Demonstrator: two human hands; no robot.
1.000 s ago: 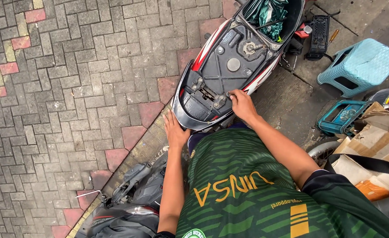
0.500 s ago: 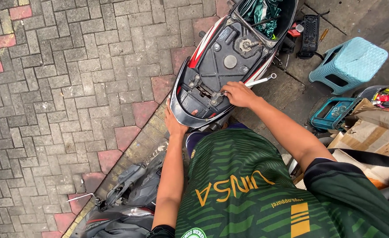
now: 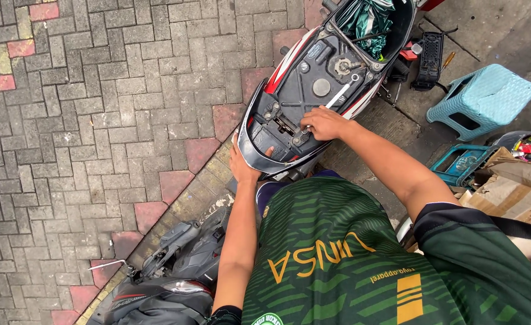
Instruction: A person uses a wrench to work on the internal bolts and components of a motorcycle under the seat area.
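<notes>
Over on my right there's a pile of torn brown cardboard [image 3: 506, 186], flat and crumpled at the frame's edge, with a teal toolbox [image 3: 461, 164] tucked just beside it; can't really make out what's in the box. Behind that sits a pale blue plastic stool [image 3: 482, 99] on the concrete, and a black flat part [image 3: 429, 53] lies near the scooter's side.

The scooter [image 3: 325, 90] is right in front of me with the seat off, so the black tray under it is exposed. The storage bucket at the far end has a bunched-up green plastic sheet [image 3: 368, 21] stuffed in it.

My right hand [image 3: 322, 123] is down on the tray by the latch bracket near the tail, fingers curled and pressed together on something small there, too hidden to tell what. My left hand [image 3: 241, 165] is flat against the tail's rim, fingers spread, bracing it.

Left of the scooter is wide open grey and red brick paving [image 3: 97, 120]. Near my left elbow, removed dark body panels [image 3: 169, 265] lie along the curb edge.
</notes>
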